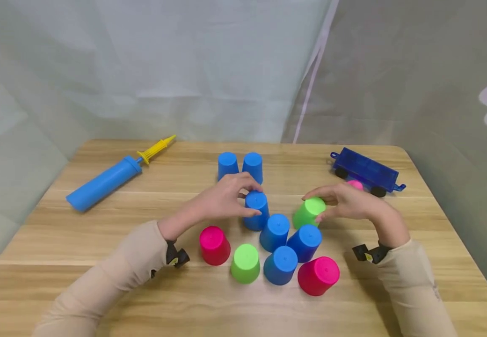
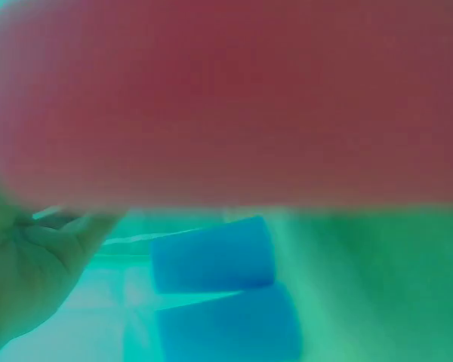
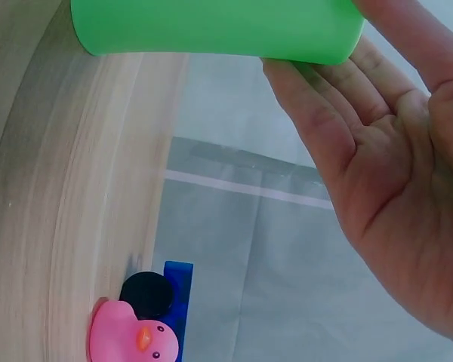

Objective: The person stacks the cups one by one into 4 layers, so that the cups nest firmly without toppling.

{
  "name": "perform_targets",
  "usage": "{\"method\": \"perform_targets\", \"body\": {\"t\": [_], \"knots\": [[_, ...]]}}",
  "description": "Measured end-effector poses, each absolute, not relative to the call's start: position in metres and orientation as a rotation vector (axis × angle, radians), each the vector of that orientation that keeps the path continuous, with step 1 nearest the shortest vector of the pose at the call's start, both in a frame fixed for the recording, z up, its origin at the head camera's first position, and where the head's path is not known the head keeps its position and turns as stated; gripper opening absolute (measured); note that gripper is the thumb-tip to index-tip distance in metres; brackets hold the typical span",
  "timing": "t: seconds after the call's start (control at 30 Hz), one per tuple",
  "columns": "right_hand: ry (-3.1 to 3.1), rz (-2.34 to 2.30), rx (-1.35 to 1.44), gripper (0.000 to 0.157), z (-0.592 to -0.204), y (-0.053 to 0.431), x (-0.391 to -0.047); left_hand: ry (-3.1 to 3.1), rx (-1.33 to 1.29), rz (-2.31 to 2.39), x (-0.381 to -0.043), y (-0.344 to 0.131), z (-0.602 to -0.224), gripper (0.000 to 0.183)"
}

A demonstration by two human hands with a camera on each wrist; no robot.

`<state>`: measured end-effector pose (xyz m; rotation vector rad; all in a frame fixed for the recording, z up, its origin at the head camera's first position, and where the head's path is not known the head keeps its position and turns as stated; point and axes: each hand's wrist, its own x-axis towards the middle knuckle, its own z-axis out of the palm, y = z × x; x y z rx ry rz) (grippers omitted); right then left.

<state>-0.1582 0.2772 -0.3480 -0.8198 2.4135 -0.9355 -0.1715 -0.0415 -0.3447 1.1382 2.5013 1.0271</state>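
In the head view my left hand (image 1: 226,197) pinches a blue cup (image 1: 257,213), upside down, fingertips at its top and thumb against its near side. My right hand (image 1: 350,202) grips an upturned green cup (image 1: 308,214) between thumb and fingers. The right wrist view also has this green cup (image 3: 219,26) against the fingers. Close by stand more blue cups, one of them (image 1: 275,232) just right of the left hand's cup. A blurred red cup (image 2: 226,98) covers much of the left wrist view, hiding the left fingertips.
Toward the front are two red cups (image 1: 214,245) and another green cup (image 1: 245,264). Two blue cups (image 1: 228,164) stand behind the left hand. A blue pump (image 1: 104,184) with a yellow end lies back left. At back right are a blue toy wagon (image 1: 365,167) and a pink duck (image 3: 128,335).
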Motion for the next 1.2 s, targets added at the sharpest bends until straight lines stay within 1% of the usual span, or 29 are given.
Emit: {"method": "perform_targets", "body": {"t": [0.27, 0.47, 0.7, 1.0, 1.2], "knots": [[2.446, -0.906, -0.841, 0.058, -0.348, 0.276, -0.158, 2.611, 1.294, 0.894, -0.204, -0.026, -0.324, 0.046], [2.409, -0.94, -0.821, 0.059, -0.349, 0.274, -0.16, 2.658, 1.27, 0.752, -0.229, -0.016, -0.315, 0.05], [2.385, -0.968, -0.781, 0.06, -0.351, 0.278, -0.159, 2.648, 1.214, 0.863, -0.256, 0.0, -0.321, 0.05], [2.399, -0.947, -0.806, 0.06, -0.351, 0.275, -0.156, 2.573, 1.198, 0.813, -0.267, 0.014, -0.335, 0.046], [2.411, -0.924, -0.813, 0.06, -0.349, 0.274, -0.155, 2.573, 1.137, 0.76, -0.266, 0.015, -0.342, 0.051]]}}
